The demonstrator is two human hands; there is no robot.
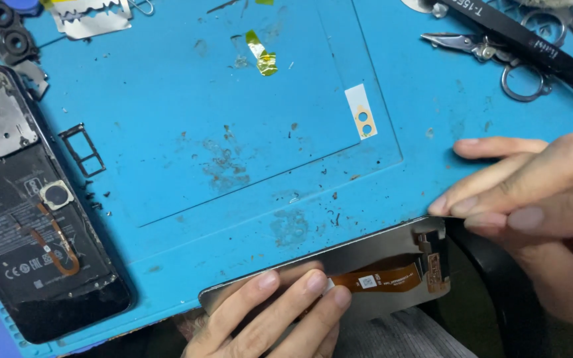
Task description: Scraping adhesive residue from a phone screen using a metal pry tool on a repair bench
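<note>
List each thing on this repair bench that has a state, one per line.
Screen panel: face down, held at the mat's near edge.
Orange flex cable: lying flat on the panel's back.
Left hand: fingers pressing on the panel and cable.
Right hand: fingertips gripping the panel's far corner.
Phone body: opened, back cover off, insides exposed.
SIM tray: out, empty.
Scissors: closed, lying flat.

A scuffed blue mat [247,99] covers the tabletop, marked with dark stains and faint ruled lines. Even, bright light falls on it. Beyond its near edge lies shadow.
</note>
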